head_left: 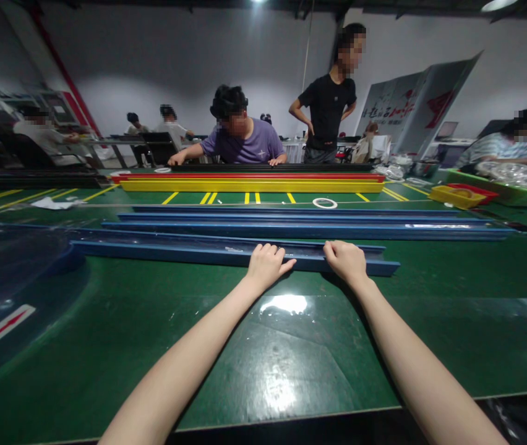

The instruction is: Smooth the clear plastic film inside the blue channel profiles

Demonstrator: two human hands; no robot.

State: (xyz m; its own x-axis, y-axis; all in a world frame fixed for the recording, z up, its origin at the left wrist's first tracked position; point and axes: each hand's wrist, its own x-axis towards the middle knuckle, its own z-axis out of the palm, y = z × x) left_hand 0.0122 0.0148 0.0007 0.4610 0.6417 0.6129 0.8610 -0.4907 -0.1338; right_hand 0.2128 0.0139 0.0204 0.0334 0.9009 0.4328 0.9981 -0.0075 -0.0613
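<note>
A long blue channel strip (161, 252) lies across the green table (291, 371) in front of me. My left hand (267, 264) curls over its near edge, fingers closed on the strip. My right hand (346, 259) grips the same strip a little to the right, near its right end. Both forearms reach straight out from the table's front edge. Two more long blue strips (300, 228) lie just behind, parallel to the one I hold.
Red and yellow strips (249, 183) lie further back, where a person in a purple shirt (240, 142) leans on them. A white tape ring (325, 203) and yellow and green trays (458, 196) sit at the right. A clear plastic sheet (8, 290) covers the left.
</note>
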